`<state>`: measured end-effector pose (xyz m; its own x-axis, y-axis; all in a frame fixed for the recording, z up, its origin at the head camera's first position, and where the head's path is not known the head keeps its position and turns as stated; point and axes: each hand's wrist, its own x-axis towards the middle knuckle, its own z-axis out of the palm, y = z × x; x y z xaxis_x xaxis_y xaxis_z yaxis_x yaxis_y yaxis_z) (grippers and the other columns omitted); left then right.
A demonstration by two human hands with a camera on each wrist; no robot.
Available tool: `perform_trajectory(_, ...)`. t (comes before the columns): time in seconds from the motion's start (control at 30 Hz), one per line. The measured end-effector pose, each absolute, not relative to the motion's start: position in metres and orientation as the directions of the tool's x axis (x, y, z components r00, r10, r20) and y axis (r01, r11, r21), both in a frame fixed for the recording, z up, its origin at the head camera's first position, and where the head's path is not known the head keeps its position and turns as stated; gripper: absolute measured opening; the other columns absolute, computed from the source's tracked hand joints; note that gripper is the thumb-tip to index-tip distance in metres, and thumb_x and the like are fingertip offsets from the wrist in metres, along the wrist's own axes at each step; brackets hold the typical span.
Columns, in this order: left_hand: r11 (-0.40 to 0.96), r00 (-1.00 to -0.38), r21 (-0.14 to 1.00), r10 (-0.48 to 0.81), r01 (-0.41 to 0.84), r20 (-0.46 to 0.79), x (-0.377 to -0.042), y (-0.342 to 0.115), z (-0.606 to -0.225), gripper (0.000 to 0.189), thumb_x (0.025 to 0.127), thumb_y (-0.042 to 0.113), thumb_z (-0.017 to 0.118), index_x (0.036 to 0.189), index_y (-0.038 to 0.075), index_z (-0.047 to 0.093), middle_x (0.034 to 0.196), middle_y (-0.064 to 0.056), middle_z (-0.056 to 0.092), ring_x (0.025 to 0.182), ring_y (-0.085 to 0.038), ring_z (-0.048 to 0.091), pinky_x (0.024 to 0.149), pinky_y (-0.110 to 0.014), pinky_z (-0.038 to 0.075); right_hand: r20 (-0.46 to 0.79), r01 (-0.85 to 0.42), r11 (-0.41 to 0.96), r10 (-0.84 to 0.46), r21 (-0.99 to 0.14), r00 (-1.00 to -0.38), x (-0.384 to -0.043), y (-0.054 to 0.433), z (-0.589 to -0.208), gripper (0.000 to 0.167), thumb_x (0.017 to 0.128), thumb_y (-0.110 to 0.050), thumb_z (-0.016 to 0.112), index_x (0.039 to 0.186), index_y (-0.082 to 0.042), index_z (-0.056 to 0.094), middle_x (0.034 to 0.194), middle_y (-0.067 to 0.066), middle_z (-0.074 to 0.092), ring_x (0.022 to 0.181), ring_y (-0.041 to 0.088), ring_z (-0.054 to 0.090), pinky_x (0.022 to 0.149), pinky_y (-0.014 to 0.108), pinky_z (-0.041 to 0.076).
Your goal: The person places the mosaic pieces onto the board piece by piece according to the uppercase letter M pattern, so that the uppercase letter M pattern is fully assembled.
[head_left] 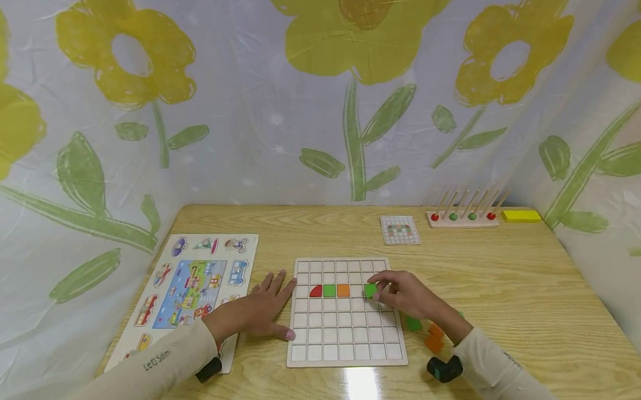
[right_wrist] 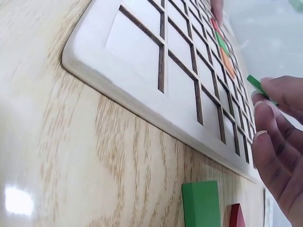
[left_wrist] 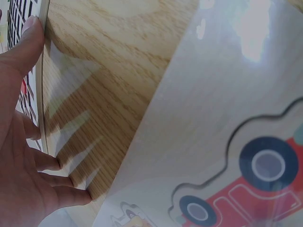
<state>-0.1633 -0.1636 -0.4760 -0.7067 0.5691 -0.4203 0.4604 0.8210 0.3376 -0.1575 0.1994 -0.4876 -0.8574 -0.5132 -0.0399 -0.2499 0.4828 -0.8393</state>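
Pinching a green tile [head_left: 369, 290]: right hand [head_left: 410, 296]; left hand [head_left: 263, 310] spread, touching gridded board [head_left: 332, 335]!
Vehicle puzzle [head_left: 183, 285], orange blocks [head_left: 434, 342] flanking; woodgrain table [head_left: 523, 298], flowered curtain [head_left: 263, 113] behind.

A pale, lightly creased backdrop [head_left: 258, 131] fills the upper frame and runs down both sides, printed with large yellow flowers [head_left: 319, 45] and green leaves [head_left: 80, 174]. Below it, a wood-grained tabletop [head_left: 517, 275] spreads across the lower frame, a bright white reflection [head_left: 363, 389] glaring at bottom centre.
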Motion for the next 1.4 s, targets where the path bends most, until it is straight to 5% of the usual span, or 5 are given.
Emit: perform_trajectory(1.4, 0.823, -0.704, 0.337, 0.567, 0.458, -0.427, -0.163, -0.165, -0.478, 0.115, 0.082, 0.07, 0.067, 0.163, 0.013, 0.01, 0.168, -0.021, 0.0, 0.153, -0.048, 0.001, 0.118, -0.066, 0.019, -0.121, -0.194, 0.553, -0.482, -0.81, -0.868, -0.17, 0.173, -0.492, 0.031, 0.091, -0.008, 0.072, 0.121, -0.004, 0.068, 0.091, 0.004, 0.065, 0.069, 0.011, 0.054, 0.06, 0.021, 0.045)
